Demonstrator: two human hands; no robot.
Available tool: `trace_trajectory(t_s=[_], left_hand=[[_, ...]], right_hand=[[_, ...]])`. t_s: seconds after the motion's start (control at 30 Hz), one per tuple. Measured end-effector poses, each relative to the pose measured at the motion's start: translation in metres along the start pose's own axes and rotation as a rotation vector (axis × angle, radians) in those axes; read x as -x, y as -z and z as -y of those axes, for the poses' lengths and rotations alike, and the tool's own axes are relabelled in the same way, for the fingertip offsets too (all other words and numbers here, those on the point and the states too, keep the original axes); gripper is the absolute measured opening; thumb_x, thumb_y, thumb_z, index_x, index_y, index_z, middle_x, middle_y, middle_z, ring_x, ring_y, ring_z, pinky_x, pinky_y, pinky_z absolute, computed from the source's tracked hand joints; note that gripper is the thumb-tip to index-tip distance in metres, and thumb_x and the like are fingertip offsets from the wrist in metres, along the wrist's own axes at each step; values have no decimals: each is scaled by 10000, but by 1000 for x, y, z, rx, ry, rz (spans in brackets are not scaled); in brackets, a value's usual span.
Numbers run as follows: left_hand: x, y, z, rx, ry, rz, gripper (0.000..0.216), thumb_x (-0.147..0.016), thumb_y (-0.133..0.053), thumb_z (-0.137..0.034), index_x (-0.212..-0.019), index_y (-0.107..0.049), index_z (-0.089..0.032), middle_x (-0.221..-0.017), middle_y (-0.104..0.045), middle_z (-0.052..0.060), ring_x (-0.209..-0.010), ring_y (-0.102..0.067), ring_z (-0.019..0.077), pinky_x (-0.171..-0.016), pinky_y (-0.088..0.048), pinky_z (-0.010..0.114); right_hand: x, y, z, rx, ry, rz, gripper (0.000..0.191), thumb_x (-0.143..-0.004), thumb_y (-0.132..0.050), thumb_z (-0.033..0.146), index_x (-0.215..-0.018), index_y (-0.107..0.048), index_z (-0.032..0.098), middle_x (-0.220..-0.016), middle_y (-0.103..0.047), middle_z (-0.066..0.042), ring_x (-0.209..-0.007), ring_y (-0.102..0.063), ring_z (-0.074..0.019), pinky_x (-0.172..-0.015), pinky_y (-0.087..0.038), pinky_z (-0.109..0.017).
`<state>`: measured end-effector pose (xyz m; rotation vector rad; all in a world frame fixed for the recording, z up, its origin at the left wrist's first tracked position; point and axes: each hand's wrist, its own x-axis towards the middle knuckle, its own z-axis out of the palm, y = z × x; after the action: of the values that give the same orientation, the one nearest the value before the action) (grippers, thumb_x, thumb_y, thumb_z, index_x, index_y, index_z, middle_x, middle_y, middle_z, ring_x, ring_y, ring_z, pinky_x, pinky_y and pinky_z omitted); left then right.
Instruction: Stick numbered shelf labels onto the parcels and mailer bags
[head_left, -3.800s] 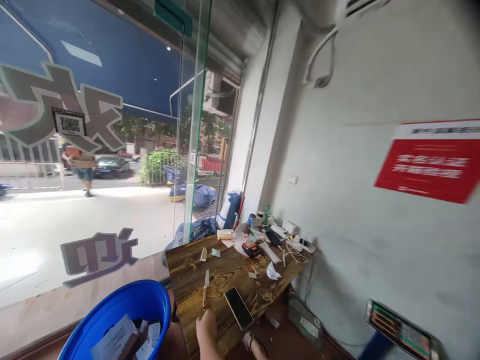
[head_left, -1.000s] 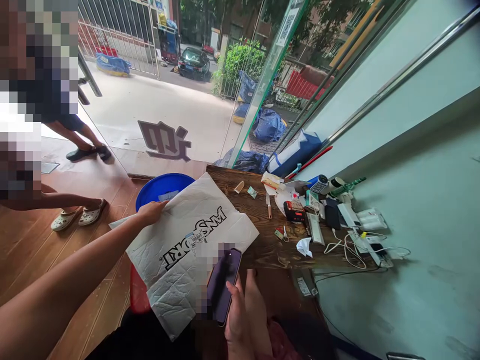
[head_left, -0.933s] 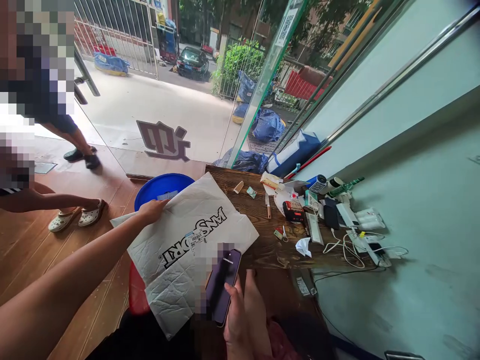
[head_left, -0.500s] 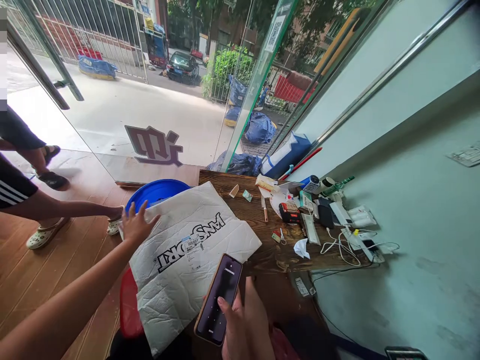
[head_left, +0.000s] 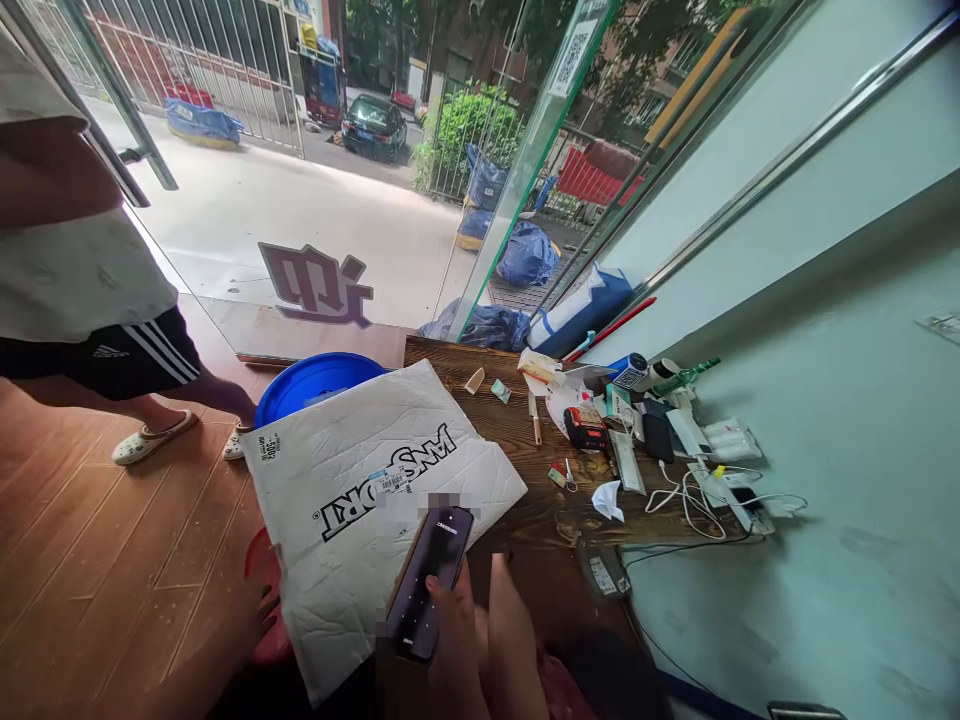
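In my right hand (head_left: 454,630) is a smartphone (head_left: 426,590) with a dark screen, tilted over the package, my thumb on its face. A large white padded mailer (head_left: 360,590), creased, with big black lettering and a shipping label, lies in front of me and overlaps the wooden table. Low at the left, my left hand (head_left: 244,615) hangs in shadow beside the mailer's lower left edge with its fingers apart. It holds nothing I can see and is nearest to a red plastic thing (head_left: 262,555), mostly hidden under the mailer.
A blue tub (head_left: 322,375) stands behind the mailer. On the wooden table (head_left: 510,520) lie a knife (head_left: 535,418), a battery pack (head_left: 585,428), a crumpled tissue (head_left: 607,500) and white cables (head_left: 686,505). A person in striped shorts (head_left: 142,355) stands at the left by the glass door.
My left hand has come off the mailer's upper left corner and moved down toward me. The phone has shifted slightly left. The other person now shows from torso to feet.
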<state>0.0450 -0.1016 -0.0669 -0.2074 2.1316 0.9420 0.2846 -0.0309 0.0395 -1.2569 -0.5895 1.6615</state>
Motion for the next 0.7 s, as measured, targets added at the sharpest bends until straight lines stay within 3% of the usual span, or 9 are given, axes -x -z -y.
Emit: trace_trajectory(t_s=[0.1, 0.23, 0.37, 0.5, 0.6, 0.7], left_hand=[[-3, 17, 3, 113, 140, 80, 511, -795, -468, -568, -1213, -457, -274, -992, -517, 72, -743, -613, 219, -632, -494, 353], [1, 42, -2, 312, 280, 150, 264, -823, -491, -371, -1079, -466, -314, -897, -463, 13, -624, -565, 153, -547, -447, 280], [10, 51, -7, 390, 387, 104, 181, -835, -501, -409, -924, -432, -267, -876, -447, 11, -607, -537, 141, -500, -425, 252], [16, 51, -12, 421, 419, 117, 175, -850, -502, -403, -859, -416, -251, -873, -451, 12, -597, -533, 128, -491, -440, 236], [18, 49, -14, 443, 420, 127, 151, -860, -493, -380, -859, -418, -250, -871, -453, 13, -587, -539, 123, -489, -454, 233], [21, 46, -16, 471, 383, 142, 120, -853, -507, -338, -877, -424, -255, -873, -448, 9, -584, -557, 122, -496, -472, 236]], right_hand=[[4, -17, -11, -32, -70, 14, 576, -605, -808, 373, -1110, -565, 237, -938, -717, -30, -846, -678, -222, -810, -543, -375], [6, -21, -14, -9, -96, 25, 591, -593, -842, 345, -1093, -551, 222, -901, -717, -16, -806, -667, -198, -794, -532, -354], [7, -22, -17, -2, -88, 31, 623, -593, -846, 326, -1136, -561, 219, -979, -717, -24, -886, -662, -202, -800, -525, -323], [10, -24, -20, -62, -122, 29, 621, -619, -820, 324, -1180, -566, 248, -945, -720, -3, -825, -665, -187, -753, -532, -307], [11, -22, -1, -88, -150, 110, 644, -558, -841, 244, -1152, -591, 243, -973, -725, -12, -870, -670, -203, -792, -535, -330], [11, -20, 33, -34, -277, 268, 595, -475, -870, 191, -1028, -648, 184, -957, -733, -65, -946, -674, -278, -823, -542, -408]])
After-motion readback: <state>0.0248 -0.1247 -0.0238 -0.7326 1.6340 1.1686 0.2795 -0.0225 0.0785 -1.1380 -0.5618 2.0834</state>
